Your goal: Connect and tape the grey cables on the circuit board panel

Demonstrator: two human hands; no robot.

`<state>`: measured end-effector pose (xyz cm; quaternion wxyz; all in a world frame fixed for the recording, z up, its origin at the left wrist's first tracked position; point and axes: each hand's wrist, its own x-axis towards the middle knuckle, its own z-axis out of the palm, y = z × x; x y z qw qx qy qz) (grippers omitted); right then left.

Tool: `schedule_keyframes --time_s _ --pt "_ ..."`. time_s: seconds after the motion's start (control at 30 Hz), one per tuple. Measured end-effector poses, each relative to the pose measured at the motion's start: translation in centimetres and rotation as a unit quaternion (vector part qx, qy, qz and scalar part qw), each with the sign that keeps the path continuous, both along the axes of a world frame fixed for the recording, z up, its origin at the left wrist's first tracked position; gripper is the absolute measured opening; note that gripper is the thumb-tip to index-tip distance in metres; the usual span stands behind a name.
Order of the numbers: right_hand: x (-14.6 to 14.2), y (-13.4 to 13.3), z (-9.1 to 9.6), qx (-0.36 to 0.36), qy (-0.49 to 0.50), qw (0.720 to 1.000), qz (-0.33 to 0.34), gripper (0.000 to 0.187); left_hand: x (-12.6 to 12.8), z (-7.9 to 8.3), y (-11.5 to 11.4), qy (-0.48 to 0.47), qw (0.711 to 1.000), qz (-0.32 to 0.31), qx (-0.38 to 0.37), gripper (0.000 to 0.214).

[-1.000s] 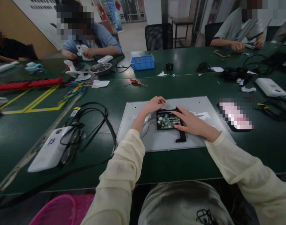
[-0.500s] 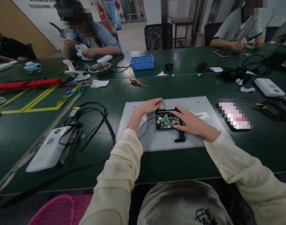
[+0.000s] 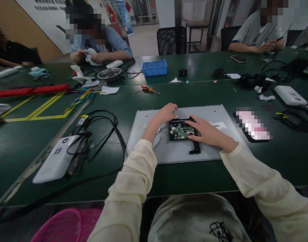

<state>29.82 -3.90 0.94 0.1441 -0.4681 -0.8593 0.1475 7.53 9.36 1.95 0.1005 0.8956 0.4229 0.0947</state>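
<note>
The green circuit board is sitting inside a black frame, which is lying on a flat grey panel on the bench in front of the person. The left hand is bending over the frame's upper left corner with its fingers curled; whether they are pinching the frame or only resting near it, I cannot tell. The right hand is spanning the frame's right side, thumb and fingers spread apart, the thumb lying close to a silver connector at the board's lower right; how hard it is pressing, the view is not showing. The likeliest trouble is coming from that thumb: pushing down unevenly could be stressing the connector or bending the board. Thin cables are running out from the frame's left side beneath the left forearm, so a shifting sleeve or a turning frame could be catching them and straining their joints. The frame's narrow leg is reaching toward the near edge of the panel, and levering against it could be cracking the plastic or sliding everything askew.
</note>
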Motion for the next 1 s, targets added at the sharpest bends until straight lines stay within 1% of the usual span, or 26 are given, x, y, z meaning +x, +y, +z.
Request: schedule_keyframes --time_s 0.13,0.23,0.37,0.47,0.57,0.63,0.73,0.87,1.0 --pt "0.0 0.0 -0.1 0.008 0.004 1.000 0.004 0.071 0.6 -0.2 -0.2 0.000 0.999 0.022 0.041 0.021" --pt "-0.1 -0.1 0.1 0.008 0.002 1.000 0.003 0.070 0.7 -0.4 -0.1 0.001 0.998 0.046 0.051 0.018" --pt "-0.1 -0.2 0.2 0.004 -0.008 1.000 -0.004 0.071 0.6 -0.5 0.2 -0.014 0.998 0.064 0.012 0.016" --pt "-0.1 -0.2 0.2 0.002 -0.014 1.000 -0.003 0.072 0.5 0.0 0.1 -0.022 0.997 0.070 -0.023 0.012" --pt "0.0 -0.2 0.5 0.004 -0.022 1.000 0.004 0.072 0.5 0.7 0.0 -0.007 0.995 0.073 -0.064 0.019" --pt "0.4 -0.1 0.9 0.011 -0.022 1.000 0.001 0.069 0.6 0.9 -0.1 0.000 0.994 0.080 -0.077 0.023" --pt "1.2 0.3 1.2 0.037 -0.017 0.999 -0.027 0.064 0.8 1.0 -0.3 -0.001 0.992 0.097 -0.082 0.024" --pt "2.7 1.3 0.5 0.079 -0.035 0.993 -0.079 0.055 1.0 1.0 -0.4 -0.004 0.990 0.110 -0.087 0.024" --pt "4.1 2.1 -0.4 0.085 -0.031 0.993 -0.077 0.047 0.9 1.0 -0.3 -0.010 0.989 0.118 -0.085 0.024"
